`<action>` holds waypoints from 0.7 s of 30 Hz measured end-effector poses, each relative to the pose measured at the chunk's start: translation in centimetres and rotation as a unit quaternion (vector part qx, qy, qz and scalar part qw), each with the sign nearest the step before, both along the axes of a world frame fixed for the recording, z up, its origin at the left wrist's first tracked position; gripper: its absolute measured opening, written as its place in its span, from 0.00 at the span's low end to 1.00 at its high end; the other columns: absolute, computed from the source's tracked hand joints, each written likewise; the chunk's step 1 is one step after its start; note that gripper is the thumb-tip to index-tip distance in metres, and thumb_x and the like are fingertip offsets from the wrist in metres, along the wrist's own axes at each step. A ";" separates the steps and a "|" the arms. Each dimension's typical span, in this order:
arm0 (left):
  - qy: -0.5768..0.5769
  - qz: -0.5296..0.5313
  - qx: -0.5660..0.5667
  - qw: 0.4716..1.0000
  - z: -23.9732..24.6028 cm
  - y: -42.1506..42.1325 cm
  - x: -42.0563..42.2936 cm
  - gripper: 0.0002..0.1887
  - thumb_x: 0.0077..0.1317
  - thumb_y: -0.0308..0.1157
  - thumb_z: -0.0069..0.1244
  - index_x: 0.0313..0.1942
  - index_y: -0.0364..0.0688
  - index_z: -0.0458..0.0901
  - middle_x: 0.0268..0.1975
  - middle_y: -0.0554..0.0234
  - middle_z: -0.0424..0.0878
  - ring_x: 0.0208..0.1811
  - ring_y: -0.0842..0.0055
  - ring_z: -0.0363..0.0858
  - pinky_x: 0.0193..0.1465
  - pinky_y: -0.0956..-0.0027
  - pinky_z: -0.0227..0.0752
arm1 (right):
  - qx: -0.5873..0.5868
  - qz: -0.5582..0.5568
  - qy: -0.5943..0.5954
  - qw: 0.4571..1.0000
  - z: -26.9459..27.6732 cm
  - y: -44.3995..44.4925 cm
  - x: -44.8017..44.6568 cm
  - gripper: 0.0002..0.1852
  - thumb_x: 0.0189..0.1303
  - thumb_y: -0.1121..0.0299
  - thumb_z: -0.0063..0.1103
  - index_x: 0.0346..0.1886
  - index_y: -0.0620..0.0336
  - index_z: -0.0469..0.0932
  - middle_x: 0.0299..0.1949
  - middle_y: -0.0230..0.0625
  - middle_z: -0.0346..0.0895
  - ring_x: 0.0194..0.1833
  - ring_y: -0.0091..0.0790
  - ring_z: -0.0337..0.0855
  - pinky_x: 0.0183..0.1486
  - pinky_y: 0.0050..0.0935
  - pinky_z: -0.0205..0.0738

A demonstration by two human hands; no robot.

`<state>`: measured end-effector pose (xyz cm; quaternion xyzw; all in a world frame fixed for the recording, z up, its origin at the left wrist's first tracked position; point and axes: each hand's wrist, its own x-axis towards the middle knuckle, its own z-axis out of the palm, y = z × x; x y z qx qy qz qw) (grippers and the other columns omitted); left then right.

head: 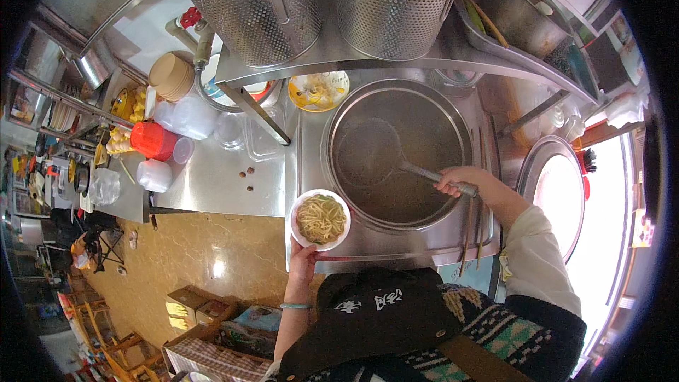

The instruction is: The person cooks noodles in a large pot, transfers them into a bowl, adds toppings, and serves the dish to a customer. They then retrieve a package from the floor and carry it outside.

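My left hand [303,262] grips the near rim of a white bowl [295,231], held over the counter's front edge just left of the pot. Noodles [320,218] with some green leaves fill the bowl. My right hand [455,181] is closed around the handle of a large metal strainer ladle [371,151]. Its round head lies low inside a big round steel pot [467,143], in or just over the dark liquid [424,116]; steam blurs which. A yellow-patterned plate [318,91] with pale scraps on it stands behind the pot's left side.
Two perforated steel baskets [254,16] stand on the shelf [339,61] above the pot. Long chopsticks [469,223] lie to its right, near a round lid [525,185]. Stacked paper bowls [172,77], plastic containers [191,116] and a red tub [153,140] crowd the left counter. Cardboard boxes [196,302] sit on the floor.
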<state>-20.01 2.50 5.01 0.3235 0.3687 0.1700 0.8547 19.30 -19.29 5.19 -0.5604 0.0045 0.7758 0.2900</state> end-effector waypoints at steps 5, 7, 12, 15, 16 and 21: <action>-0.006 0.014 -0.002 1.000 -0.4 0.1 -0.3 0.34 0.52 0.15 0.33 0.60 0.48 0.45 0.56 0.55 0.60 0.48 0.65 0.71 0.36 0.68 0.78 | -0.033 0.247 -0.347 0.904 3.5 1.8 3.0 0.08 0.47 0.73 0.52 0.31 0.63 0.67 0.20 0.36 0.69 0.17 0.29 0.71 0.15 0.27 0.66; 0.000 0.014 -0.012 1.000 -0.7 0.0 -0.4 0.34 0.52 0.15 0.33 0.60 0.48 0.45 0.56 0.55 0.60 0.49 0.65 0.70 0.38 0.67 0.77 | -0.015 0.371 -0.529 0.763 2.6 2.8 2.7 0.11 0.46 0.74 0.53 0.34 0.65 0.68 0.24 0.41 0.73 0.23 0.34 0.76 0.20 0.31 0.69; 0.000 0.014 -0.012 1.000 -1.0 0.0 -0.5 0.34 0.52 0.15 0.33 0.60 0.48 0.45 0.57 0.55 0.59 0.50 0.65 0.69 0.40 0.65 0.76 | -0.012 0.498 -0.676 0.542 -3.0 3.9 -0.9 0.19 0.43 0.75 0.54 0.42 0.70 0.68 0.36 0.54 0.75 0.39 0.43 0.78 0.36 0.36 0.72; 0.008 0.028 -0.019 0.999 -0.9 0.0 -0.5 0.35 0.52 0.15 0.33 0.61 0.47 0.45 0.57 0.55 0.59 0.50 0.65 0.69 0.40 0.67 0.75 | -0.106 0.466 -0.622 0.620 -5.1 3.1 -2.2 0.13 0.41 0.74 0.54 0.34 0.66 0.74 0.31 0.50 0.77 0.34 0.41 0.79 0.35 0.36 0.73; 0.012 0.031 -0.022 0.999 -0.9 0.0 -0.5 0.35 0.52 0.14 0.33 0.61 0.47 0.45 0.57 0.55 0.59 0.50 0.65 0.69 0.39 0.67 0.75 | -0.092 0.548 -0.567 0.608 -5.4 2.8 -2.2 0.11 0.40 0.74 0.54 0.31 0.64 0.75 0.29 0.48 0.77 0.32 0.40 0.79 0.34 0.36 0.73; -0.025 0.027 0.003 0.999 -1.1 0.0 -0.6 0.35 0.51 0.16 0.34 0.61 0.44 0.46 0.56 0.53 0.61 0.49 0.63 0.70 0.37 0.67 0.77 | -0.075 0.706 -0.283 0.645 -6.3 1.1 -1.4 0.06 0.39 0.70 0.50 0.13 0.57 0.77 0.17 0.38 0.76 0.20 0.35 0.76 0.25 0.32 0.68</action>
